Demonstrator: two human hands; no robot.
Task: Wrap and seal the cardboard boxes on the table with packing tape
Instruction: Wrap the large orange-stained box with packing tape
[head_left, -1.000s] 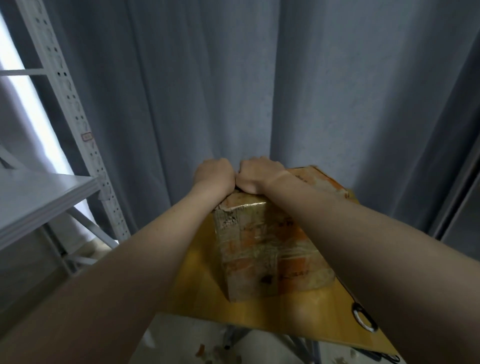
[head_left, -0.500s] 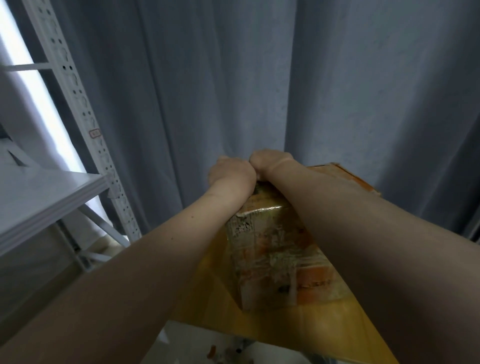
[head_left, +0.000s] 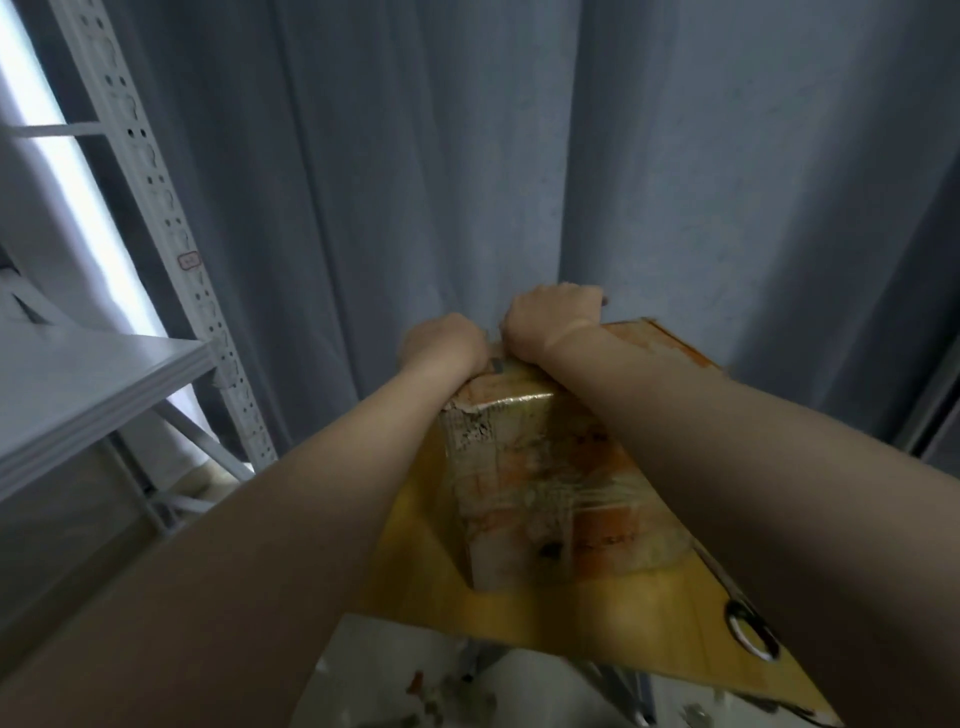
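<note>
The cardboard box (head_left: 545, 483) stood upright on the yellow wooden table (head_left: 597, 618), close to the grey curtain (head_left: 415, 182), with one vertical corner turned toward the camera. That stance probably let both arms reach straight over its top. Its near faces were already glossy with clear packing tape (head_left: 587, 499), wrinkled in bands across the orange print, so the wrapping looked well along and the work seemed to be on the top's far edge. The left hand (head_left: 441, 345) and the right hand (head_left: 550, 322) sat side by side there, almost touching, backs toward the camera and wrists bent down. Their fingers curled away over the far side and were hidden, so I could not tell whether they gripped a tape end, pressed tape onto the back face, or simply clutched the cardboard. A small dark object (head_left: 497, 365) showed in the gap between the two hands. It was too small to name, though a tape edge or a cutter would fit the task. Holding both hands together at one spot suggested pulling a strip taut and pinning it down where it would cross the top seam. A metal ring (head_left: 748, 631) lay near the table's right edge, well apart from the box, and a white shelving rack (head_left: 171, 218) stood to the left.
</note>
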